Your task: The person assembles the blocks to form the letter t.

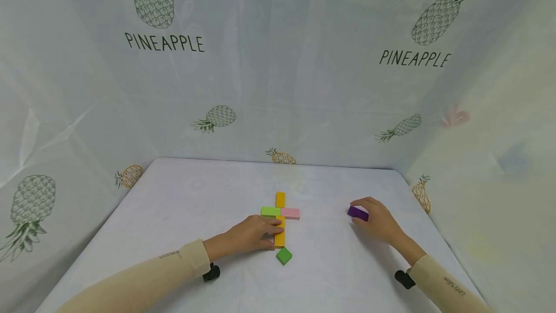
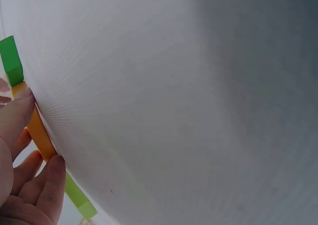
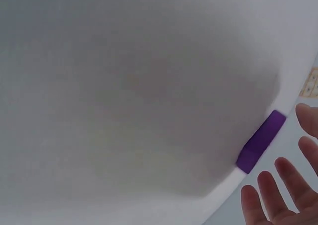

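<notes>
My left hand [image 1: 249,233] holds the long yellow block [image 1: 279,239], its thumb near one end and its fingers toward the other. The left wrist view shows this block [image 2: 42,138] between a green block [image 2: 11,61] and a light green block [image 2: 79,200]. In the head view, the light green block [image 1: 270,211] and a pink block [image 1: 290,213] sit side by side, with another yellow block [image 1: 280,200] behind them. My right hand [image 1: 380,221] is spread around a purple block [image 1: 358,214]. Its fingers [image 3: 271,195] stand apart from the purple block [image 3: 261,141] in the right wrist view.
The green block [image 1: 284,256] lies turned cornerwise just in front of the long yellow block. A white cloth covers the table [image 1: 208,182]. Behind it hangs a pale curtain [image 1: 278,71] printed with pineapples, which also runs along both sides.
</notes>
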### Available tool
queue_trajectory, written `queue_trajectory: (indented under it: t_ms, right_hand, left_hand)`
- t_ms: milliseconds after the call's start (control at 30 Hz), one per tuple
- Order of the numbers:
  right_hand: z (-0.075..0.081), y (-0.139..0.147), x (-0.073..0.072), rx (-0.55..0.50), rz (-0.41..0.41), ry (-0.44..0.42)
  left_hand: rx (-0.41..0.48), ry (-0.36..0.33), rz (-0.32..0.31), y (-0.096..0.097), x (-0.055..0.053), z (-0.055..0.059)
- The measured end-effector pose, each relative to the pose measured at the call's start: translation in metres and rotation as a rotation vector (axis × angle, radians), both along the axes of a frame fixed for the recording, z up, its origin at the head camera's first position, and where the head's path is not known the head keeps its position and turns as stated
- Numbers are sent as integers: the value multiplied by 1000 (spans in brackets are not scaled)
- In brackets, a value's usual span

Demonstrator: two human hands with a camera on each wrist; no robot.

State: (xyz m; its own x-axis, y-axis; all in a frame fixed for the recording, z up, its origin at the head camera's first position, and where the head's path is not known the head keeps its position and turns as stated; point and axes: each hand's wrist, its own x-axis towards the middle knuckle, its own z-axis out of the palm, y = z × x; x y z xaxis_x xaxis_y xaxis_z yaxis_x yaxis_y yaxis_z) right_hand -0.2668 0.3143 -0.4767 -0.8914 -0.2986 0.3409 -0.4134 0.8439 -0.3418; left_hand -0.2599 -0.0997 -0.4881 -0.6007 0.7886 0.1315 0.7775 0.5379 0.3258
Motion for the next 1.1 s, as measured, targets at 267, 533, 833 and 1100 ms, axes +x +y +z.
queue_trajectory:
  t_ms: [267, 533, 833, 1100]
  right_hand:
    - [-10, 19, -9, 7, -51, -76]
    - [-13, 24, -13, 21, -30, -82]
    - [-17, 27, -20, 50, -22, -78]
    - [-16, 26, -21, 52, -26, -108]
  left_hand:
    - [-11, 0, 5, 0, 0, 0]
    - [-3, 19, -6, 0, -1, -2]
    - [-5, 9, 2, 0, -1, -1]
    - [-5, 13, 3, -1, -1, -2]
